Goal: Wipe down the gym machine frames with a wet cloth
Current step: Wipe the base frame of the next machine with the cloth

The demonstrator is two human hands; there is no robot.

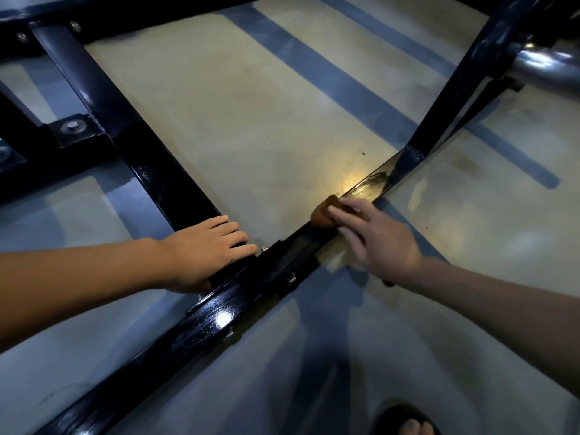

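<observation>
1. Nearest you, at the bottom edge, your foot [408, 422] in a dark sandal stands on the pale floor [251, 120], which is crossed by bluish shadows.
2. A glossy black base bar [219, 318] of the machine frame runs diagonally from lower left to upper right; its top shines with a bright reflection, and small metal bolts [291, 279] project from its near side.
3. Your left hand [207, 249] lies flat where this bar meets a second black cross bar [131, 130]. The fingers are straight and together, pointing right; the hand presses on the metal and holds nothing.
4. Your right hand [379, 237] reaches across the base bar from the right, slightly blurred. Its fingers are extended and spread, and the fingertips press a small brownish cloth [324, 210] onto the top of the bar; whether the thumb curls round the cloth cannot be told.
5. The cloth sits on the base bar just beyond the joint, between your left hand and the upright post [455, 89]; the bar surface past it gleams.
6. Farther out, the post rises from the bar toward the upper right, where a chrome tube [543, 64] crosses it.
7. At far left, a bracket plate with a hex bolt [73, 127] joins the cross bar to further black members.
</observation>
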